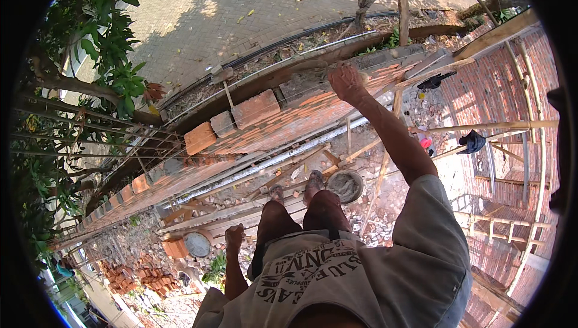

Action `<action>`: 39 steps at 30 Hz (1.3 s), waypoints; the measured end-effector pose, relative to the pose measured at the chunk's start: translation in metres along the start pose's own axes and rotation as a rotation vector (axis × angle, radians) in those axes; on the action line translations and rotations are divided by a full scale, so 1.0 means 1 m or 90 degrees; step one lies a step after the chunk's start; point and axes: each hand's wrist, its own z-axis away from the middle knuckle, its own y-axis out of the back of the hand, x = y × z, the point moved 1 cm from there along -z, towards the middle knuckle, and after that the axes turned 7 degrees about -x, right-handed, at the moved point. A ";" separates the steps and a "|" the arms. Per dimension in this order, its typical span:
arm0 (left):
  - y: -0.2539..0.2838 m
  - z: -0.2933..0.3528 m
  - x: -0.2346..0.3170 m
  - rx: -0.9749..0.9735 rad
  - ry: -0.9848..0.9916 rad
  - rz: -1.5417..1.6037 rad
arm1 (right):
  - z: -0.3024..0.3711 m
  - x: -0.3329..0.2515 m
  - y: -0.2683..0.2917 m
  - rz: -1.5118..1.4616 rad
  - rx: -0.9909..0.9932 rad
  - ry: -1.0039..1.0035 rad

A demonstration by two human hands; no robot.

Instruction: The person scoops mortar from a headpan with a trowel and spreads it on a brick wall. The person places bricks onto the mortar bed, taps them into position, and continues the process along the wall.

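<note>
My right hand [348, 83] is closed at the top of a long brick wall [259, 132], its arm stretched forward. A small tan thing shows beside its fingers; what it grips is hidden. Left of this hand, grey mortar [296, 89] lies on the wall top. Further left sit a wide brick [256, 109], a greyish brick [223, 124] and an orange brick [200, 138]. A thin line runs along the course. My left hand [234, 235] hangs low beside my left leg, fingers curled; whether it holds anything cannot be seen.
I stand on wooden planks [211, 222]. A bucket of mortar [345, 185] is by my right foot, and another round container [197, 245] is to the left. Bamboo poles [506, 124] cross on the right. Brick piles [144, 277] lie lower left; leafy branches [108, 45] overhang upper left.
</note>
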 end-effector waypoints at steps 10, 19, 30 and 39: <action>0.018 0.017 -0.051 0.058 0.149 0.046 | 0.034 0.030 0.060 -0.119 -0.208 -0.025; -0.008 0.026 -0.035 -0.038 0.082 0.041 | 0.061 0.062 0.074 -0.299 -0.149 -0.132; 0.013 -0.026 0.008 -0.021 -0.012 0.182 | 0.050 0.083 0.075 -0.247 -0.131 -0.271; -0.001 -0.005 -0.033 -0.035 0.154 0.150 | 0.036 0.037 0.085 -0.128 -0.289 -0.228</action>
